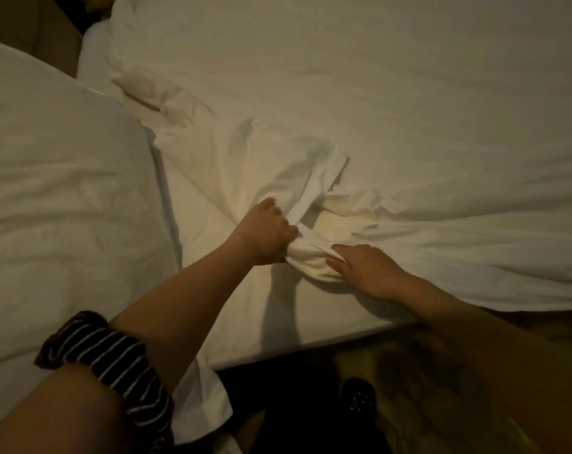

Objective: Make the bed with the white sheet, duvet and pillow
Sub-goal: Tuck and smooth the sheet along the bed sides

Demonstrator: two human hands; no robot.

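Now | left hand [265,234] grips bunched white linen [311,261] | right hand [366,270] pinches it

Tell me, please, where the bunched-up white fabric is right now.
In the head view, the bunched white fabric sits just below centre, near the front edge of the bed, gripped between the left hand and the right hand.

White sheet [312,261] bunched, twisted mid-front; pillow [65,178], probably, left.

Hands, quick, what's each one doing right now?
Left hand: grips the bunched white cloth.
Right hand: pinches the same bunch.
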